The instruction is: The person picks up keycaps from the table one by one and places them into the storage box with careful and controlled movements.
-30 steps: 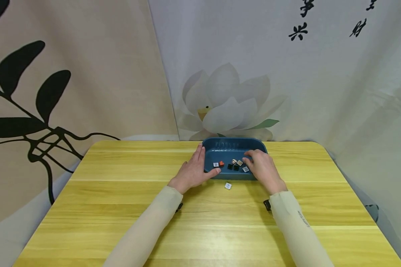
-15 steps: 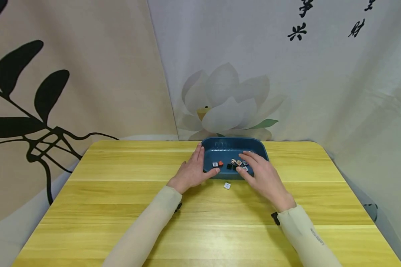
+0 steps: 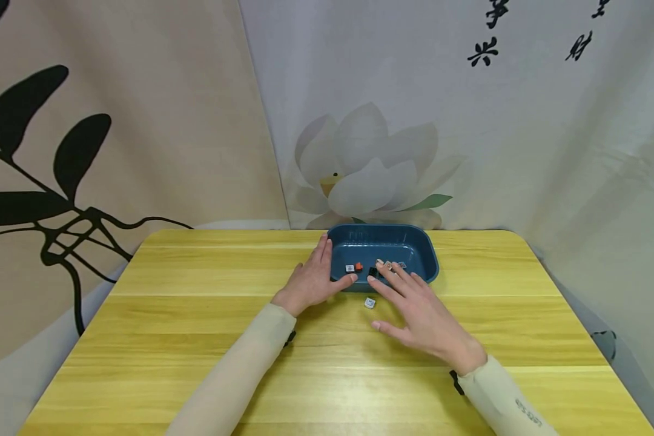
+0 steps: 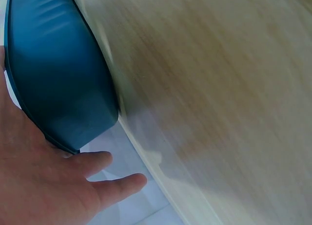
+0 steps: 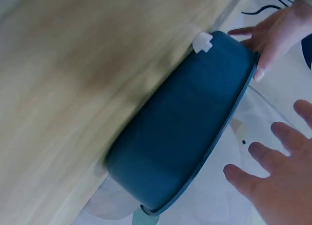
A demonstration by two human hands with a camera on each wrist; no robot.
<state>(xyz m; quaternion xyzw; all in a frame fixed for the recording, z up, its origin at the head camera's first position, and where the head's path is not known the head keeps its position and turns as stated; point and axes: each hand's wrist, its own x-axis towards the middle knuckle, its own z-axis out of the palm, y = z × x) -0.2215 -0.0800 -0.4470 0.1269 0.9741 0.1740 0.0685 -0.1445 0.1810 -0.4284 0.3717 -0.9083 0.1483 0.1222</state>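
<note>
My left hand rests on the left end of a dark blue tray, thumb over the front rim. In the left wrist view, that hand lies along the tray's edge with fingers extended. My right hand is spread over the tray's front right, holding nothing. Beneath its fingertips are small blocks, partly hidden. A white printed block, an orange block and a black block lie in the tray. Another small white block sits on the table before it, also in the right wrist view.
The tray stands near the back edge of the light wooden table. Behind it hangs a pale curtain printed with a flower and dark writing.
My right hand has drawn back from inside the tray towards the front, and its fingers have spread. My left hand stays at the tray's left end. The white block still lies before the tray.
</note>
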